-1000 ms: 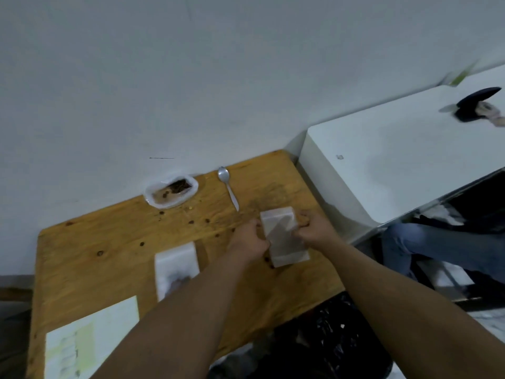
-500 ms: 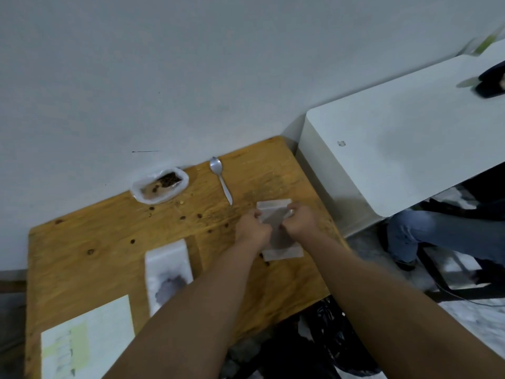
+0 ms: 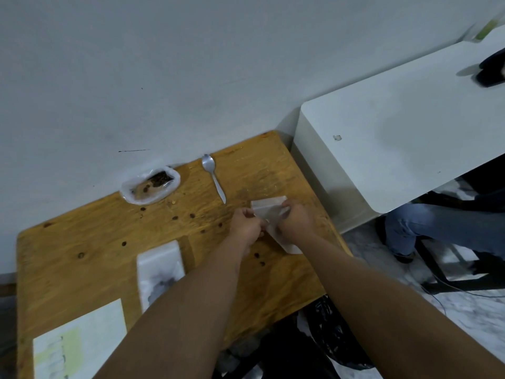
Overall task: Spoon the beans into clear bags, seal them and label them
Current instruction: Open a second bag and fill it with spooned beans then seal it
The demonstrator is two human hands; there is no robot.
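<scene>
Label sheet (image 3: 79,343): lies nearest, far to the near-left of the spoon (image 3: 214,176), untouched.
Filled bag (image 3: 159,269): rests flat, nearer than the spoon and to its left, dark beans bunched at the near end.
Left hand (image 3: 246,225): curls just near-right of the spoon's handle tip, pinching the left edge of the clear bag (image 3: 269,212).
Right hand (image 3: 296,220): pinches the same bag from its right side, further right of the spoon.
Clear bag: sits askew between both hands; cannot tell whether beans are inside.
Change: a second ago gripped at the outer sides, hands apart; now drawn close together over the bag's middle.
Meaning: reads as working the bag's mouth, opening or sealing, cannot tell which; no scooping under way.
Loose beans (image 3: 191,215): dot the wood near-left of the spoon.
Spoon: lies idle, bowl toward the wall.
Bean pouch (image 3: 151,184): sits open, left of the spoon's bowl.
</scene>
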